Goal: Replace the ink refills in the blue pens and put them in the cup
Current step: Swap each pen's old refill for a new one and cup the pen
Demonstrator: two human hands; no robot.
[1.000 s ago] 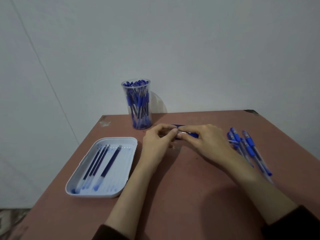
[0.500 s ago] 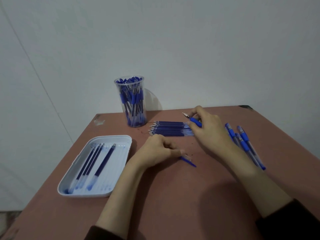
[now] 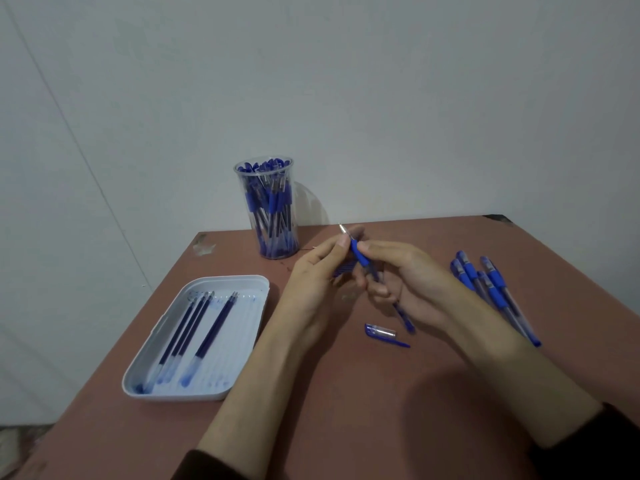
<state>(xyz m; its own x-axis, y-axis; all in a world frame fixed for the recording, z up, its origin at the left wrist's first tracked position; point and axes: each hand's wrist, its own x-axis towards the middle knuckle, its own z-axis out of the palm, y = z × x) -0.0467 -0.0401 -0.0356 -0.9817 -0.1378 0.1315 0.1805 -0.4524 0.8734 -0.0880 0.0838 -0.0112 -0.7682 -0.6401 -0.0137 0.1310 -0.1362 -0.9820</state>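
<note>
I see a slim pen (image 3: pixel 361 258) with a rubbery blue grip, a clear barrel and a fine metal tip, held above the matte reddish table (image 3: pixel 346 417), just in front of the cup (image 3: pixel 272 209). The right hand (image 3: pixel 415 285) is curled round the barrel. The left hand (image 3: pixel 311 282) pinches the front end between thumb and fingers, near the tip. The pen's long axis slants, with the tip up and away to the left and the tail down toward me. Its cap (image 3: pixel 381 331), clear with a blue clip, lies flat on the table under the hands. The cup is clear, round plastic packed with pens. A white, rounded tray (image 3: pixel 173 396) holds thin dark refills (image 3: pixel 211 327). Loose pens (image 3: pixel 495 289) lie at right.
</note>
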